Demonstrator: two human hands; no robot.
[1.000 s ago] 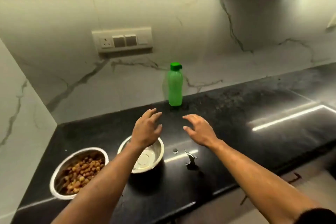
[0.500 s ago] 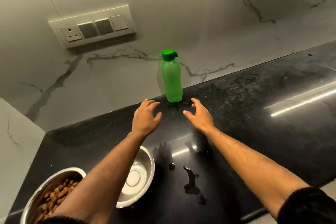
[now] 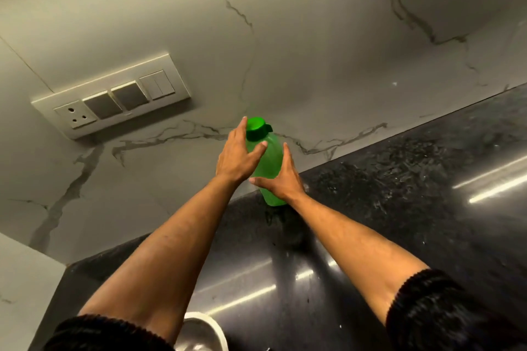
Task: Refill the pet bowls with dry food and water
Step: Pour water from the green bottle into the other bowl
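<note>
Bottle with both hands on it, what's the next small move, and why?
Probably lift the bottle off the counter: left hand and right hand hold it upright by the wall, cap on, bowl nearer you.

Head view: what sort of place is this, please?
Probably a home kitchen: a dark polished stone counter, a marble-look wall with a switch-and-socket plate, and a steel bowl at the bottom edge.

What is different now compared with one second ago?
Both hands reached forward to the green bottle: the left hand now holds it near the cap, the right hand lower down. The bottle stays upright on the counter, cap on.
</note>
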